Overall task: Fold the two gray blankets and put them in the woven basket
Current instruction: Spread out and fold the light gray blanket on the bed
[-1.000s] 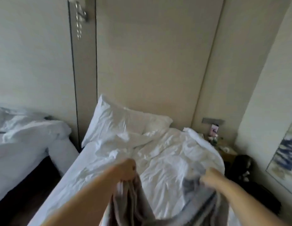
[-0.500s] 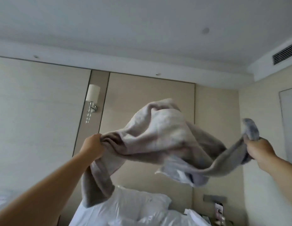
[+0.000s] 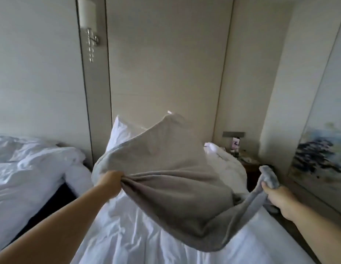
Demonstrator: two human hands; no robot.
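no readable text, labels, brands, numbers or signs

- The single head camera is looking forward and slightly downward along the white bed [image 3: 139, 241], facing the panelled wall [image 3: 165, 63].
- It is framing the gray blanket [image 3: 175, 183] close ahead, mid-frame.

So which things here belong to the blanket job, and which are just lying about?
Job: gray blanket, gripped by left hand and right hand over the bed. No basket or second blanket in view.
Lying about: pillow, neighbouring bed, wall lamp, nightstand clutter, painting.
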